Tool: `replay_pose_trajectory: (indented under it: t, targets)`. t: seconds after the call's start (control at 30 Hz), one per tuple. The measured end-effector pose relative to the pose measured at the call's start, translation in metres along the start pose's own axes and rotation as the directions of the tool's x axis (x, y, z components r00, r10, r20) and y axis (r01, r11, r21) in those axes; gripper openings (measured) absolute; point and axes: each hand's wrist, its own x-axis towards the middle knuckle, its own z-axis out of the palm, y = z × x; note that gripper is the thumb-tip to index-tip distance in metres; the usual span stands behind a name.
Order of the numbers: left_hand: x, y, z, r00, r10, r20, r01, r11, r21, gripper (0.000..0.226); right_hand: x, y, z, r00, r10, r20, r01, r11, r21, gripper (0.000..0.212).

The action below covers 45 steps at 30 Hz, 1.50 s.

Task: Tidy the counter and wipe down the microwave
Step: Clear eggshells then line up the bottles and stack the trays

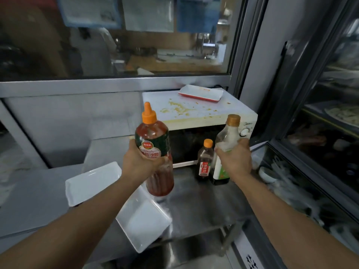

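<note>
Left hand: our left hand (138, 162) grips the ketchup bottle (155, 150) at mid-body, raised above the counter (202, 202).
Right hand: our right hand (234, 159) is wrapped round the clear bottle (226, 140); we cannot tell whether its base touches the counter.
Microwave (196, 111): stained top, front partly hidden by both bottles.
Small dark bottle (205, 160): stands between them.
Red-edged tray (201, 93): on the microwave.
White dishes (93, 181): partly covered by the left forearm.

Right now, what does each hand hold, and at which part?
Left hand grips the red sauce bottle at mid-body; right hand grips the clear bottle around its middle.
</note>
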Motion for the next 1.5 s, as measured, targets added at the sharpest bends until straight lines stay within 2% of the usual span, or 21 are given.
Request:
replay_pose_trajectory:
  t: [0.27,0.53,0.73,1.03,1.23,1.5]
  targets:
    - [-0.034,-0.012,-0.125,1.0,0.0,-0.012,0.0,1.0,0.018,0.081,-0.087,-0.094,-0.004,0.994,-0.079,0.075,0.078,0.997,0.011,0.069]
    - [-0.056,-0.039,-0.242,0.991,-0.036,-0.132,0.042,0.998,0.045,0.078,-0.167,-0.181,0.023,0.973,-0.171,0.157,0.162,0.984,0.07,0.066]
    - [-0.055,-0.056,-0.297,0.976,-0.044,-0.212,0.057,0.997,0.057,0.078,-0.199,-0.224,0.049,0.958,-0.207,0.199,0.188,0.976,0.108,0.066]
    - [-0.008,-0.07,-0.317,0.973,-0.049,-0.224,0.061,0.997,0.047,0.081,-0.184,-0.263,0.098,0.934,-0.269,0.234,0.243,0.96,0.136,0.069]
    - [0.059,-0.074,-0.305,0.967,-0.05,-0.249,0.08,0.99,0.113,0.081,-0.142,-0.283,0.154,0.925,-0.281,0.254,0.242,0.955,0.174,0.071]
    - [0.14,-0.086,-0.283,0.967,-0.077,-0.243,0.095,0.994,0.062,0.081,-0.09,-0.293,0.212,0.927,-0.275,0.256,0.238,0.957,0.165,0.071]
